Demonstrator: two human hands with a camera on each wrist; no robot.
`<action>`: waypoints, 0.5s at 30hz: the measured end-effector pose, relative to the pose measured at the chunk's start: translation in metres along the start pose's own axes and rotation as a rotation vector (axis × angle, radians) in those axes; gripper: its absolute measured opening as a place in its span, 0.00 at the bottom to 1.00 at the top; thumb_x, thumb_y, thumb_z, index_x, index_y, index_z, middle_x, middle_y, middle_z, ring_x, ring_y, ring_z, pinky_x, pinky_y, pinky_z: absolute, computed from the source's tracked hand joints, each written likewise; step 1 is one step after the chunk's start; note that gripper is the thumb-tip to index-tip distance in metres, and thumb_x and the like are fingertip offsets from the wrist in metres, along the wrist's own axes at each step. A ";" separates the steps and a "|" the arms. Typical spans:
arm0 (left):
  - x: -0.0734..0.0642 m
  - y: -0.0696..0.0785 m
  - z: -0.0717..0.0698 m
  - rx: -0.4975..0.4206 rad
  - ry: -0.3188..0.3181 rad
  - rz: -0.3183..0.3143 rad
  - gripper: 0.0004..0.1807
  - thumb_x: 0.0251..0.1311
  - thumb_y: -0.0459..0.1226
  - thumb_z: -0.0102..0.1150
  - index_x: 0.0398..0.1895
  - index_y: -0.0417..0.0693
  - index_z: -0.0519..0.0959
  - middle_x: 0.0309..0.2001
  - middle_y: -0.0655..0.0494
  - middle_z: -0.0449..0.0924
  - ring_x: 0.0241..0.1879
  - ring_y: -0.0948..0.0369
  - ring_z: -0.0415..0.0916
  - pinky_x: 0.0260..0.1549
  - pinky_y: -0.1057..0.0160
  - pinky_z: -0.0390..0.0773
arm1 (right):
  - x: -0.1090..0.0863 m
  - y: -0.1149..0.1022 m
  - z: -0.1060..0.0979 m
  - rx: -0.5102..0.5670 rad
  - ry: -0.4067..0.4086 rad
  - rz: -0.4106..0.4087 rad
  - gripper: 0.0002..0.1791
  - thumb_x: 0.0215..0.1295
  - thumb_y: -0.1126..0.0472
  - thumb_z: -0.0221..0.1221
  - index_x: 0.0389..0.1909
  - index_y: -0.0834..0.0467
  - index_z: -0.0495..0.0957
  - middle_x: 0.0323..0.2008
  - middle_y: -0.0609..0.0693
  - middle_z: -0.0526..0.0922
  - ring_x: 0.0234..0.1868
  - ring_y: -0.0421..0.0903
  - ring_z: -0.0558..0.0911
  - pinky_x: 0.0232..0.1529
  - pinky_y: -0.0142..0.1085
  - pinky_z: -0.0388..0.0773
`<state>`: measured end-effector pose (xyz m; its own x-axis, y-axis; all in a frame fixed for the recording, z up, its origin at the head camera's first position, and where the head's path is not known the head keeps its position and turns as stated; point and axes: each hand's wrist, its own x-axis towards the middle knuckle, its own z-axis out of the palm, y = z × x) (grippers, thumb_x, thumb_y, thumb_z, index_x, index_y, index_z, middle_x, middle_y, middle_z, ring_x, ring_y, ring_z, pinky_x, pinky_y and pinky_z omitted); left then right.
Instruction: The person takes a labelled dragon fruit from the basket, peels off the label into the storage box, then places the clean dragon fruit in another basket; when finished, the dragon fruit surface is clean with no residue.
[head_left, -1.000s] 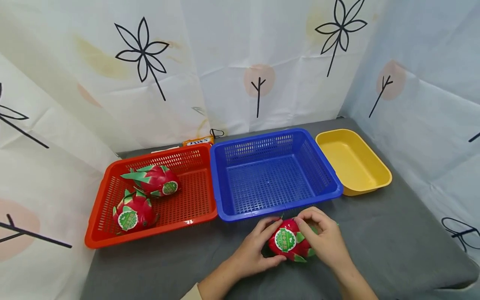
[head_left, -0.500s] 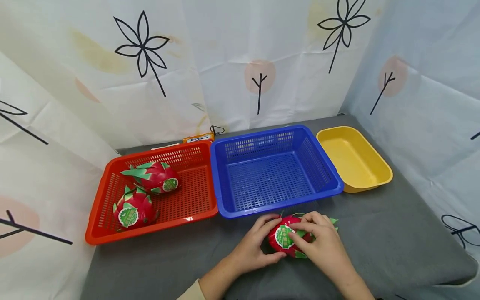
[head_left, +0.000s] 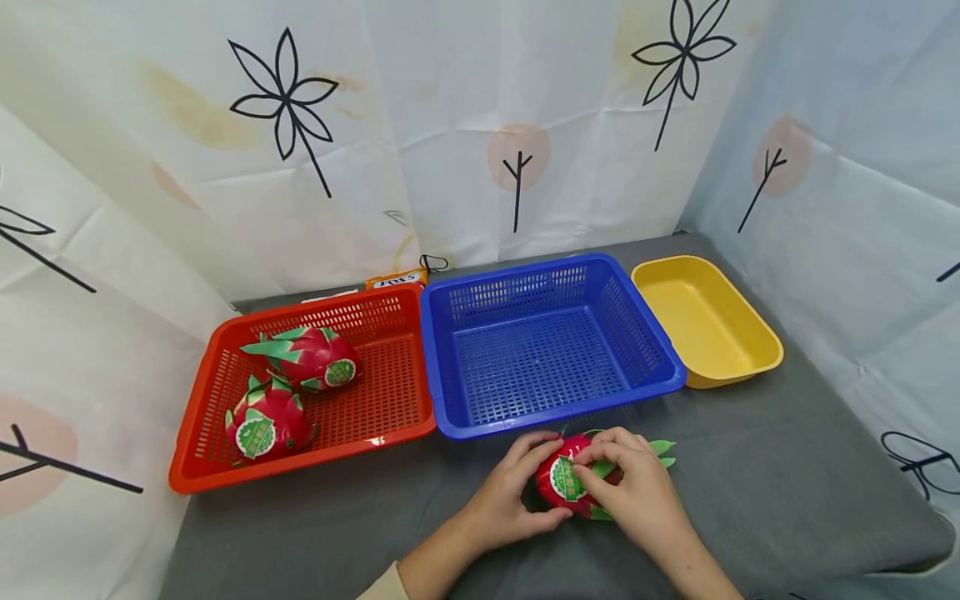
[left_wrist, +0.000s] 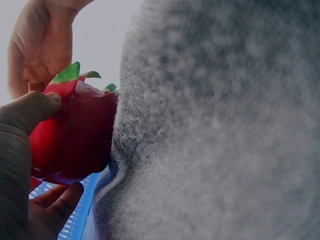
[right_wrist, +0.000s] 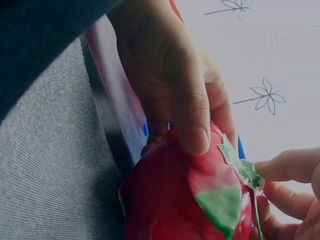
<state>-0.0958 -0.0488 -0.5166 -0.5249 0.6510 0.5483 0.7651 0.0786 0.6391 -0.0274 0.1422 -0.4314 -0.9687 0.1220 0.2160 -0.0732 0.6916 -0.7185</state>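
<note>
A red dragon fruit (head_left: 550, 481) with green leaf tips lies on the grey cloth in front of the blue basket. My left hand (head_left: 504, 504) grips its left end, thumb on the near side and fingers on the far side; the left wrist view shows the thumb (left_wrist: 42, 107) pressed on the skin. A round green-and-white sticker (head_left: 567, 478) faces up on the fruit. My right hand (head_left: 637, 492) reaches over from the right, thumb and fingers pinching the sticker's right edge. In the right wrist view, the sticker (right_wrist: 243, 170) stands partly lifted at the fingertips.
Two more dragon fruits, one farther back (head_left: 311, 358) and one nearer (head_left: 268, 423), lie in the red basket (head_left: 300, 473) at left. The blue basket (head_left: 558, 410) and a yellow tub (head_left: 705, 325) stand beside it. An orange packet (head_left: 396, 279) sits behind the baskets.
My right hand has moved left from the fruit's leafy right end onto the sticker's edge, uncovering the leaf tips at right. My left hand keeps its grip in place.
</note>
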 end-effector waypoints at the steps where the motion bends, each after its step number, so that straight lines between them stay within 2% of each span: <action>1: 0.000 0.000 0.000 -0.001 0.002 -0.001 0.47 0.48 0.36 0.81 0.73 0.41 0.67 0.68 0.45 0.68 0.66 0.54 0.71 0.62 0.62 0.74 | 0.000 0.000 0.000 -0.003 0.002 -0.003 0.12 0.53 0.66 0.76 0.26 0.46 0.85 0.34 0.34 0.78 0.39 0.40 0.74 0.33 0.32 0.75; 10: 0.000 -0.002 0.000 0.004 -0.001 -0.001 0.47 0.50 0.37 0.81 0.73 0.42 0.66 0.68 0.46 0.67 0.66 0.54 0.71 0.62 0.62 0.74 | 0.003 -0.001 -0.004 -0.088 -0.012 0.020 0.10 0.53 0.62 0.78 0.26 0.47 0.85 0.33 0.36 0.79 0.37 0.40 0.74 0.32 0.31 0.76; 15: -0.001 -0.002 0.001 0.011 0.000 0.003 0.47 0.49 0.37 0.81 0.73 0.42 0.66 0.68 0.46 0.67 0.66 0.54 0.71 0.62 0.62 0.74 | 0.003 0.000 -0.002 -0.056 0.006 -0.056 0.16 0.49 0.66 0.78 0.23 0.43 0.82 0.33 0.33 0.80 0.38 0.39 0.75 0.32 0.33 0.74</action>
<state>-0.0966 -0.0493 -0.5189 -0.5229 0.6511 0.5501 0.7706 0.0852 0.6316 -0.0297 0.1441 -0.4300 -0.9621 0.0857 0.2588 -0.1139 0.7361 -0.6672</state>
